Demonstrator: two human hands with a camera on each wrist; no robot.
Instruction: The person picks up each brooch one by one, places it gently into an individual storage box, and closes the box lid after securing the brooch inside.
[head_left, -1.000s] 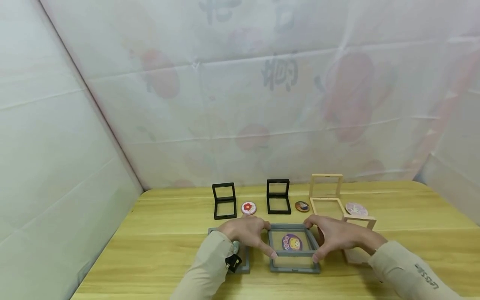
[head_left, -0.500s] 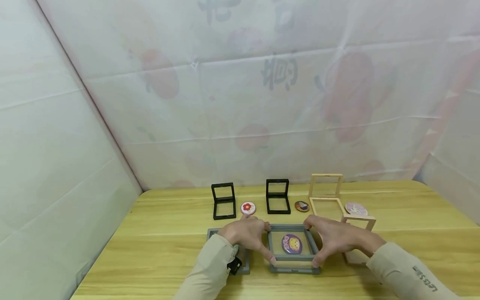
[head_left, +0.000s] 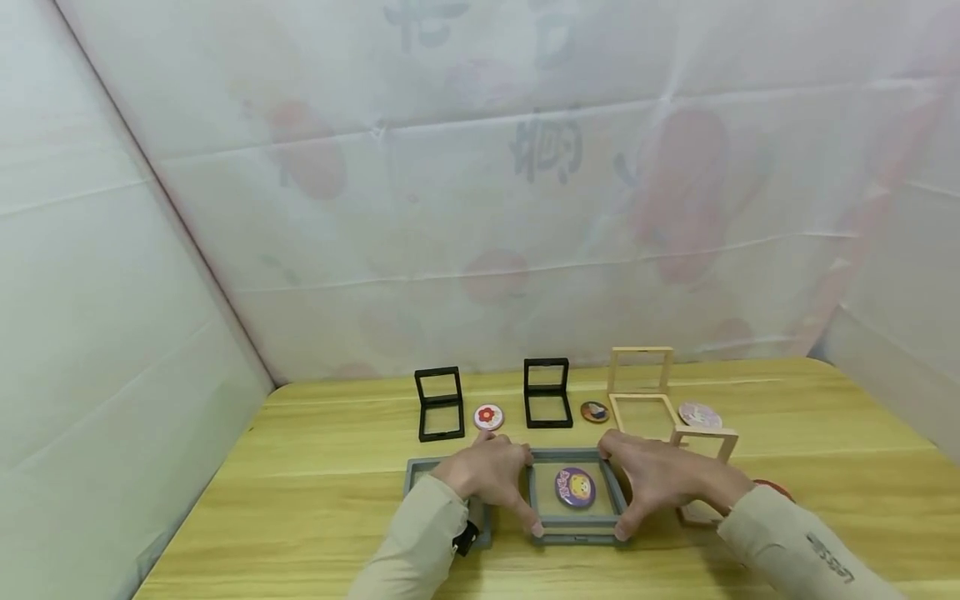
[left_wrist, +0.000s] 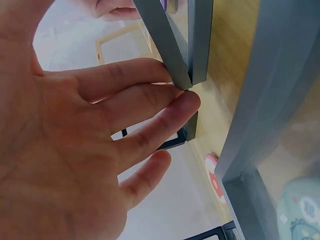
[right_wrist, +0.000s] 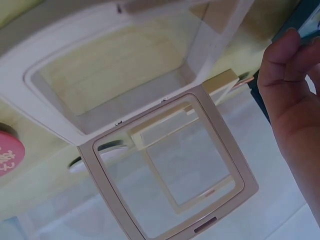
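Note:
A grey floating display frame [head_left: 576, 521] with clear film lies in front of me, its lid tilted at a narrow angle over the base. A purple round badge with a yellow bear [head_left: 576, 487] shows through the film. My left hand [head_left: 489, 473] holds the frame's left side, thumb at the front corner and fingers at the back. My right hand [head_left: 660, 477] holds the right side the same way. In the left wrist view, fingertips [left_wrist: 187, 102] of the left hand touch the hinge end, where the two grey halves [left_wrist: 172, 47] meet in a wedge.
Beside my left forearm lies another grey frame [left_wrist: 280, 65] with a teal badge [left_wrist: 302, 212]. Behind stand two open black frames [head_left: 441, 404] [head_left: 547, 393], a flower badge [head_left: 489, 417], a dark badge [head_left: 595, 412], a cream frame [head_left: 641, 393] and a pale badge [head_left: 701, 415]. A pinkish frame [right_wrist: 222, 135] and red badge [right_wrist: 10, 152] sit right.
The lid of the grey frame has come down toward its base, with both hands keeping their hold. The head view has shifted slightly, and a red badge now shows by the right sleeve.

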